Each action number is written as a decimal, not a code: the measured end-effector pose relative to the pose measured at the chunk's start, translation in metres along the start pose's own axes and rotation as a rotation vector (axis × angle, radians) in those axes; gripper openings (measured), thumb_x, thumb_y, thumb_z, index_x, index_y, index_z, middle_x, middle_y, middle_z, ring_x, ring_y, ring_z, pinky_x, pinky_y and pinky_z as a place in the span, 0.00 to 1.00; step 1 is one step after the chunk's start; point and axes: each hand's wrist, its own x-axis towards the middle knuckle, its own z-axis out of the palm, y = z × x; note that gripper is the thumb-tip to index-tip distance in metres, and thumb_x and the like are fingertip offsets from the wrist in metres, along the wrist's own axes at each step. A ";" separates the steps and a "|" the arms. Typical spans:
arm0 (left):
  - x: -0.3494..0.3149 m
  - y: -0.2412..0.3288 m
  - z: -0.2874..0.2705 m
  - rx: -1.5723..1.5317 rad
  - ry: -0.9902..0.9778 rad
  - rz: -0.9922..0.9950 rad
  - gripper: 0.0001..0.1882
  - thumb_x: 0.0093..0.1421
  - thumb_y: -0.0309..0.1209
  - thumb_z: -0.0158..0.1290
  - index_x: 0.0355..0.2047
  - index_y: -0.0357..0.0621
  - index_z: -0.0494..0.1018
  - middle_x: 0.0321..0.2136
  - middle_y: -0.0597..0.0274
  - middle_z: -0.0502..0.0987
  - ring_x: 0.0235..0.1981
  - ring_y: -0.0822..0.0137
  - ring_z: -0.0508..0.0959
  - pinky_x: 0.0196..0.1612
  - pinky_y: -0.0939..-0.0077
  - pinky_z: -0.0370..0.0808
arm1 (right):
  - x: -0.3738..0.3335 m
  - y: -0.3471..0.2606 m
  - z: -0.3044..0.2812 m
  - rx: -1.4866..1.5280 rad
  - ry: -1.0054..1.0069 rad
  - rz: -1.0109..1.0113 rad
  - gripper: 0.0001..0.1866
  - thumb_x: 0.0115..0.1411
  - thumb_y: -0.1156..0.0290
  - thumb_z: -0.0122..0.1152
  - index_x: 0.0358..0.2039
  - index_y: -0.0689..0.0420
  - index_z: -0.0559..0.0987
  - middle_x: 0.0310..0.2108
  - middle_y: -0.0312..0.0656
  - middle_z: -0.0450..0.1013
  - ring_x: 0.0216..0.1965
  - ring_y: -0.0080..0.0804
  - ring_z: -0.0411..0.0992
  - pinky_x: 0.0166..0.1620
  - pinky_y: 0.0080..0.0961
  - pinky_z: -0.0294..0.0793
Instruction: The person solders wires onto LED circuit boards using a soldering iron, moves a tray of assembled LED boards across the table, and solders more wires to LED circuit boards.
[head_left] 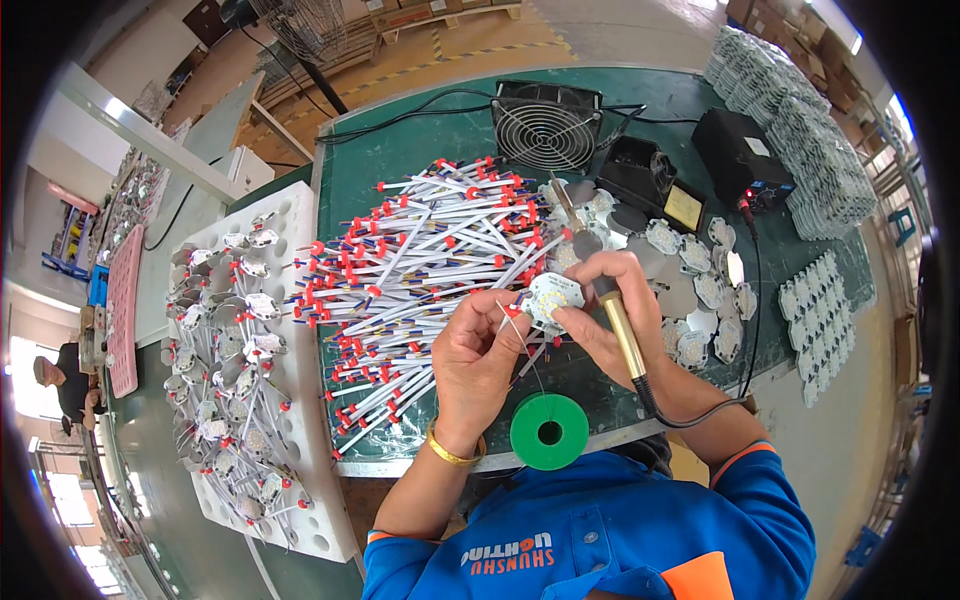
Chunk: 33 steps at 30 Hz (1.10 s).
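Observation:
My left hand [474, 358] is closed in a pinch on a thin solder wire, beside a red-collared cable end [512, 311]. The wire runs down to a green solder spool [523, 432] at the table's front edge. Against those fingertips is a small white round circuit board [553, 295], its other edge under my right thumb. My right hand [622, 300] is also closed on a soldering iron [626, 345] with a brass-coloured handle, its tip pointing up and away from the board. Whether the cable is joined to the board I cannot tell.
White cables [420, 250] with red collars pile up at left centre. A white foam tray [318, 440] holds finished-looking boards on cables. Loose round boards [710, 290] lie to the right. Behind stand a fan [548, 125], an iron stand [640, 180], a black power unit [735, 155] and stacked panels [800, 140].

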 end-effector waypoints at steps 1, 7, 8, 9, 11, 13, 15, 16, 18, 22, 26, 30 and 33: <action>0.000 0.000 0.000 -0.009 0.023 0.044 0.10 0.56 0.22 0.52 0.39 0.38 0.68 0.25 0.72 0.72 0.24 0.85 0.66 0.28 0.91 0.64 | -0.002 -0.001 0.001 -0.008 0.006 -0.007 0.20 0.46 0.74 0.66 0.37 0.57 0.65 0.30 0.39 0.68 0.22 0.24 0.68 0.25 0.19 0.69; 0.000 0.003 0.003 0.036 -0.013 0.005 0.09 0.59 0.25 0.50 0.40 0.38 0.69 0.26 0.69 0.73 0.24 0.84 0.66 0.28 0.90 0.65 | -0.004 -0.009 0.000 -0.083 0.104 -0.086 0.16 0.49 0.79 0.60 0.37 0.58 0.65 0.29 0.40 0.67 0.21 0.24 0.66 0.25 0.20 0.66; 0.000 0.004 0.004 0.039 -0.017 0.004 0.09 0.59 0.25 0.50 0.40 0.38 0.69 0.26 0.69 0.73 0.24 0.84 0.66 0.28 0.90 0.65 | -0.004 -0.009 -0.001 -0.110 0.162 -0.101 0.15 0.49 0.80 0.58 0.37 0.58 0.65 0.29 0.40 0.67 0.20 0.24 0.65 0.24 0.20 0.65; 0.003 0.005 0.005 0.027 -0.018 -0.030 0.10 0.60 0.28 0.48 0.41 0.37 0.69 0.26 0.68 0.74 0.23 0.84 0.65 0.27 0.90 0.64 | -0.005 -0.007 -0.003 -0.113 0.167 -0.099 0.15 0.49 0.80 0.58 0.37 0.58 0.65 0.29 0.40 0.67 0.20 0.24 0.65 0.24 0.20 0.65; 0.006 0.005 0.006 0.017 -0.027 -0.067 0.12 0.61 0.31 0.47 0.42 0.37 0.70 0.27 0.67 0.75 0.23 0.84 0.65 0.27 0.90 0.64 | -0.007 -0.002 -0.005 0.082 0.238 0.042 0.14 0.50 0.81 0.55 0.37 0.58 0.65 0.28 0.39 0.66 0.19 0.23 0.63 0.23 0.20 0.63; 0.009 0.005 0.006 0.100 -0.071 -0.090 0.15 0.63 0.35 0.45 0.43 0.37 0.71 0.28 0.65 0.76 0.22 0.83 0.64 0.27 0.90 0.64 | -0.009 0.002 -0.007 0.143 0.252 0.101 0.13 0.51 0.81 0.55 0.37 0.58 0.65 0.28 0.39 0.66 0.21 0.23 0.63 0.25 0.20 0.64; 0.009 0.006 0.008 0.127 -0.091 -0.093 0.14 0.62 0.34 0.46 0.43 0.37 0.72 0.27 0.65 0.76 0.23 0.83 0.65 0.28 0.90 0.65 | -0.006 -0.001 -0.010 0.062 0.259 -0.007 0.14 0.50 0.82 0.55 0.37 0.57 0.65 0.27 0.40 0.66 0.23 0.25 0.63 0.26 0.22 0.64; 0.008 0.005 0.009 0.127 -0.105 -0.094 0.14 0.61 0.34 0.47 0.43 0.37 0.72 0.28 0.65 0.76 0.24 0.82 0.67 0.29 0.90 0.66 | -0.004 -0.004 -0.012 0.061 0.266 -0.001 0.14 0.50 0.82 0.55 0.37 0.57 0.65 0.27 0.40 0.66 0.23 0.25 0.63 0.26 0.22 0.64; 0.007 0.003 0.008 0.123 -0.133 -0.108 0.13 0.60 0.31 0.48 0.42 0.36 0.71 0.29 0.63 0.76 0.28 0.80 0.71 0.32 0.88 0.68 | -0.001 -0.010 -0.015 -0.046 0.209 -0.064 0.15 0.49 0.83 0.56 0.36 0.58 0.65 0.26 0.42 0.66 0.23 0.30 0.64 0.28 0.24 0.64; 0.005 0.003 0.010 0.100 -0.148 -0.105 0.12 0.60 0.30 0.49 0.42 0.36 0.71 0.30 0.63 0.76 0.31 0.78 0.73 0.34 0.86 0.70 | 0.000 -0.008 -0.017 -0.081 0.206 -0.089 0.15 0.47 0.84 0.56 0.35 0.58 0.66 0.27 0.44 0.67 0.25 0.36 0.65 0.29 0.26 0.65; 0.005 0.003 0.009 0.056 -0.158 -0.122 0.11 0.59 0.29 0.50 0.41 0.36 0.71 0.30 0.63 0.76 0.32 0.77 0.74 0.35 0.86 0.71 | 0.000 -0.007 -0.018 -0.071 0.207 -0.111 0.15 0.47 0.84 0.56 0.35 0.58 0.66 0.28 0.44 0.67 0.25 0.37 0.66 0.30 0.26 0.65; 0.003 0.003 0.010 0.016 -0.135 -0.131 0.10 0.59 0.29 0.50 0.40 0.37 0.71 0.29 0.64 0.76 0.31 0.78 0.74 0.33 0.87 0.70 | 0.000 -0.009 -0.018 -0.106 0.183 -0.132 0.15 0.47 0.84 0.56 0.35 0.58 0.66 0.28 0.44 0.68 0.25 0.37 0.67 0.30 0.27 0.66; 0.003 0.002 0.007 0.007 -0.158 -0.135 0.10 0.58 0.28 0.50 0.40 0.37 0.71 0.29 0.64 0.76 0.29 0.79 0.72 0.31 0.87 0.70 | 0.000 -0.009 -0.018 -0.122 0.181 -0.135 0.15 0.47 0.84 0.56 0.35 0.58 0.66 0.28 0.44 0.68 0.25 0.38 0.67 0.29 0.27 0.66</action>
